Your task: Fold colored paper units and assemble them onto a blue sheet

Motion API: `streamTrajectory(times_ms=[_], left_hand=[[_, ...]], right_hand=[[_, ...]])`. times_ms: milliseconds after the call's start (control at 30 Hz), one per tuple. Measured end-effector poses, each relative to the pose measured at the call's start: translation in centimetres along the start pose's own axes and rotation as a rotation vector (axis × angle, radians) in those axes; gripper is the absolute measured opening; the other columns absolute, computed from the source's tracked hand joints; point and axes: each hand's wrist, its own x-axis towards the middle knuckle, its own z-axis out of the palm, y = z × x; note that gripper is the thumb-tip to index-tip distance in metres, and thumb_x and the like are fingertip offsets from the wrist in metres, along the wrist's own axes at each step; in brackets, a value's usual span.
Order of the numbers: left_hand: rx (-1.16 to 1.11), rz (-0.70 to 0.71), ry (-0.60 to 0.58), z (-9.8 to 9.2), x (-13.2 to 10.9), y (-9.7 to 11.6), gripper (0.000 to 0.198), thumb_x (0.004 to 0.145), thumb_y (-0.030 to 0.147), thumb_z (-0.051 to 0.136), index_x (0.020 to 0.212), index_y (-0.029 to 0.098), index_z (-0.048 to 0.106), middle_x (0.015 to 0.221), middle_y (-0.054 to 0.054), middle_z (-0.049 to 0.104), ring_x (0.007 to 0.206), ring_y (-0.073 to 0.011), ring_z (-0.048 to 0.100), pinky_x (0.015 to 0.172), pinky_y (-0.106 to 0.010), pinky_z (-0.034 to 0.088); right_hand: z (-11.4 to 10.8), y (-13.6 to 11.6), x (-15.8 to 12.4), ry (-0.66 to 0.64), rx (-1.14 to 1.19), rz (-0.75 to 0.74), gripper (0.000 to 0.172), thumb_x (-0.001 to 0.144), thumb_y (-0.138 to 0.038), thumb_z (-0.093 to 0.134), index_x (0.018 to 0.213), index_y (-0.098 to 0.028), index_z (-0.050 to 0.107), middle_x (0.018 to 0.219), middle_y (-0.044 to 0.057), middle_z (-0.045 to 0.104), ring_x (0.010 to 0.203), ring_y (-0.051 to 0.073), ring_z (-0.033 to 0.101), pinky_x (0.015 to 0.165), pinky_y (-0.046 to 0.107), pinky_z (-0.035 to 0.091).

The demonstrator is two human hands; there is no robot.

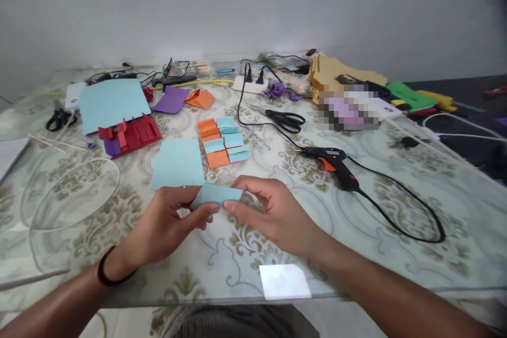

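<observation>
Between my two hands is a folded piece of light blue paper (222, 193), raised over the near middle of the table. My left hand (174, 219) pinches its left end, thumb in front, with the other fingers partly hidden behind. On the right end, my right hand (273, 208) grips the paper between thumb and forefinger. A flat light blue sheet (178, 161) lies just beyond my left hand. Behind the held paper sits a block of folded orange and light blue paper pieces (223, 142).
A black glue gun (332, 161) with an orange trigger lies at right, its cord looping nearer. Black-handled scissors (287, 120) rest behind it. Folded red paper (130, 134), a larger blue sheet (114, 103), purple paper (171, 99) and a white power strip (250, 84) are farther back.
</observation>
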Motion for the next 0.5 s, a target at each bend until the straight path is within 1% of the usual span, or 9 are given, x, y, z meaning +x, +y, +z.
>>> streamTrajectory(times_ms=[67,167,267,400,500], left_hand=[[-0.031,-0.026,-0.018,0.1,-0.1,0.2,0.044,0.102,0.045,0.06,0.068,0.017,0.067,0.061,0.0,0.07,0.057,-0.013,0.062,0.055,-0.023,0.043],[-0.083,-0.061,-0.042,0.3,-0.1,0.4,0.044,0.101,0.045,0.06,0.067,0.017,0.066,0.059,0.0,0.069,0.055,-0.0127,0.062,0.053,-0.022,0.044],[-0.187,-0.069,-0.076,0.3,0.1,0.4,0.042,0.103,0.045,0.058,0.072,0.018,0.069,0.063,-0.001,0.072,0.058,-0.0142,0.065,0.057,-0.024,0.049],[-0.322,-0.077,-0.093,0.1,0.5,0.2,0.049,0.107,0.046,0.048,0.074,0.018,0.073,0.066,-0.004,0.074,0.064,-0.017,0.069,0.066,-0.029,0.056],[-0.348,-0.069,-0.092,-0.1,0.6,0.4,0.043,0.102,0.044,0.058,0.07,0.018,0.071,0.065,-0.004,0.073,0.061,-0.0163,0.067,0.061,-0.027,0.056]], right_hand=[[0.1,0.1,0.0,-0.046,0.065,0.062,0.027,0.089,-0.047,0.078,0.082,-0.021,0.073,0.076,0.001,0.07,0.071,0.018,0.063,0.063,0.03,0.051],[0.3,0.4,0.1,-0.089,0.143,0.106,0.029,0.088,-0.049,0.078,0.083,-0.02,0.075,0.075,0.002,0.071,0.07,0.019,0.065,0.06,0.03,0.052],[0.3,0.7,0.1,-0.071,0.187,0.122,0.03,0.087,-0.05,0.079,0.084,-0.02,0.075,0.071,0.001,0.069,0.069,0.019,0.065,0.058,0.03,0.053],[0.2,1.0,0.2,-0.03,0.206,0.131,0.033,0.085,-0.051,0.081,0.083,-0.019,0.074,0.071,0.001,0.068,0.066,0.017,0.063,0.056,0.028,0.052],[0.2,1.1,0.2,-0.027,0.224,0.139,0.034,0.084,-0.052,0.081,0.085,-0.019,0.074,0.072,0.001,0.068,0.065,0.016,0.063,0.056,0.027,0.051]])
